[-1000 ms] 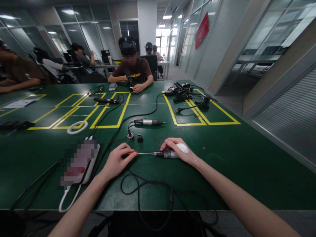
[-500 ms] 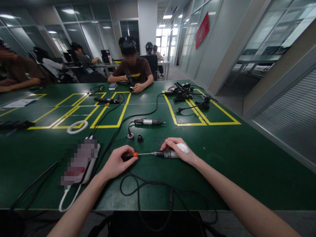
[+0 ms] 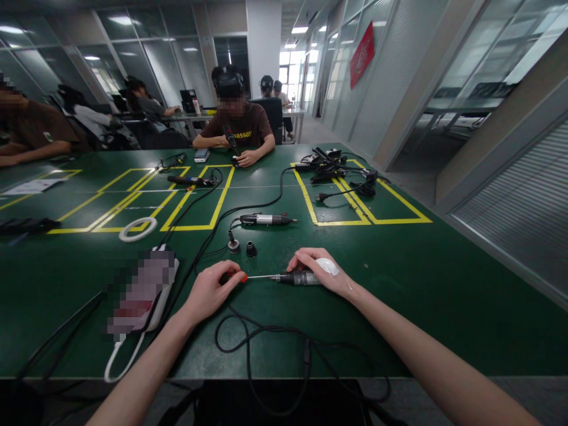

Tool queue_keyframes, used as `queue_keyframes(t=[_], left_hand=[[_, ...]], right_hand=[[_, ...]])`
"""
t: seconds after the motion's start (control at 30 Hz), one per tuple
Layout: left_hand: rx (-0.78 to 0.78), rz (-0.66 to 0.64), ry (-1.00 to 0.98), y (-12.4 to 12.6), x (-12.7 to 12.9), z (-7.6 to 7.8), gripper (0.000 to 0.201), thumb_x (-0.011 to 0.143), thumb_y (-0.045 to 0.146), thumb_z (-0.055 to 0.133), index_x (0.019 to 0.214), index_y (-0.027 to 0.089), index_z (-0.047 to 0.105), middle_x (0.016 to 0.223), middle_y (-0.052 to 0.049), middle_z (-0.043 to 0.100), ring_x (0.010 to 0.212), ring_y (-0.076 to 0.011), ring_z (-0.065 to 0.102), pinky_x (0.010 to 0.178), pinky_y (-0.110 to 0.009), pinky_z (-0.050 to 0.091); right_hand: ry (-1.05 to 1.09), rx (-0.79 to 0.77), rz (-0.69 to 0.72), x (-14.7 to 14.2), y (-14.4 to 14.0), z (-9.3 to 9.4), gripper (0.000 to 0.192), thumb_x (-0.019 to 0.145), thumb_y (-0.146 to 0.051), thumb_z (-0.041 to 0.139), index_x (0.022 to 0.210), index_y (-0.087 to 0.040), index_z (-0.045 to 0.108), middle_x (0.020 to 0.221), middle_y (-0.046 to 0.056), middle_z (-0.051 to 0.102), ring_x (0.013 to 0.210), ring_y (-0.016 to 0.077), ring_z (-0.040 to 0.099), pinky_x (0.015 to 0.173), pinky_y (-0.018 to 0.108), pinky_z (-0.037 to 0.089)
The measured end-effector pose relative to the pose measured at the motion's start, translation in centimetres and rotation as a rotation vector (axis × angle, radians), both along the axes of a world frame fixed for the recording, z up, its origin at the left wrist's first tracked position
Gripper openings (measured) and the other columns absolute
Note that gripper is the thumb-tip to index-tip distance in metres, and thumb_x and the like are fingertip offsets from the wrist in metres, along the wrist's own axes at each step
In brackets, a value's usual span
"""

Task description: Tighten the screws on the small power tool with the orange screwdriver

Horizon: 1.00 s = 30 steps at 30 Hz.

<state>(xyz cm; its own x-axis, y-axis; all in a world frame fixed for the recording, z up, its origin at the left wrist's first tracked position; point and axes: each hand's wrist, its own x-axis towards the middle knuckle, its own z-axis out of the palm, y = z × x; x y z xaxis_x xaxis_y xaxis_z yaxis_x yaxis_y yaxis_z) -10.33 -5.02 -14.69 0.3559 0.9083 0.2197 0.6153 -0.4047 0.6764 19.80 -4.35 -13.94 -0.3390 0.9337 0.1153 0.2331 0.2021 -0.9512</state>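
The left hand (image 3: 208,291) is closed around a screwdriver (image 3: 248,277) (only its orange collar and thin shaft show), whose tip meets the nose of a dark power tool (image 3: 298,277). The right hand (image 3: 320,270) grips that tool, pinning it flat on the green tabletop (image 3: 399,284) near its front edge. A black cord (image 3: 266,337) loops just below.

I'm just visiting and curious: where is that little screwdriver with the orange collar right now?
In the head view, the screwdriver lies low and centre on the green table, handle gripped in the left hand, tip meeting the tool under the right hand.
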Motion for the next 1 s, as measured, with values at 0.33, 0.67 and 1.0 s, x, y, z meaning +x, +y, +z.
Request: queue_keyframes(t=[0.33, 0.67, 1.0], left_hand=[[0.021, -0.078, -0.068, -0.32, -0.16, 0.41, 0.02, 0.087, 0.036, 0.071, 0.084, 0.017, 0.067, 0.083, -0.002, 0.069, 0.075, -0.0145, 0.064, 0.07, -0.025, 0.051], [0.046, -0.067, -0.016, 0.18, -0.27, 0.26, 0.034, 0.095, 0.045, 0.063, 0.082, 0.02, 0.08, 0.08, -0.004, 0.072, 0.074, -0.0154, 0.067, 0.068, -0.024, 0.05], [-0.023, -0.015, -0.047, -0.63, 0.12, 0.57, 0.024, 0.083, 0.038, 0.07, 0.077, 0.018, 0.056, 0.071, 0.004, 0.058, 0.064, -0.0106, 0.053, 0.062, -0.022, 0.043]], right_hand=[[0.01, -0.014, -0.007, -0.06, 0.04, -0.25, 0.06, 0.095, -0.07, 0.053, 0.075, -0.019, 0.076, 0.084, 0.009, 0.079, 0.084, 0.0239, 0.07, 0.083, 0.036, 0.052], [0.009, -0.003, 0.004, 0.0, 0.1, -0.39, 0.056, 0.097, -0.065, 0.053, 0.075, -0.019, 0.076, 0.086, 0.009, 0.079, 0.085, 0.0239, 0.071, 0.084, 0.036, 0.053], [0.009, -0.006, -0.008, -0.01, -0.01, -0.05, 0.06, 0.095, -0.07, 0.053, 0.075, -0.019, 0.076, 0.084, 0.009, 0.079, 0.084, 0.0245, 0.07, 0.083, 0.037, 0.053]])
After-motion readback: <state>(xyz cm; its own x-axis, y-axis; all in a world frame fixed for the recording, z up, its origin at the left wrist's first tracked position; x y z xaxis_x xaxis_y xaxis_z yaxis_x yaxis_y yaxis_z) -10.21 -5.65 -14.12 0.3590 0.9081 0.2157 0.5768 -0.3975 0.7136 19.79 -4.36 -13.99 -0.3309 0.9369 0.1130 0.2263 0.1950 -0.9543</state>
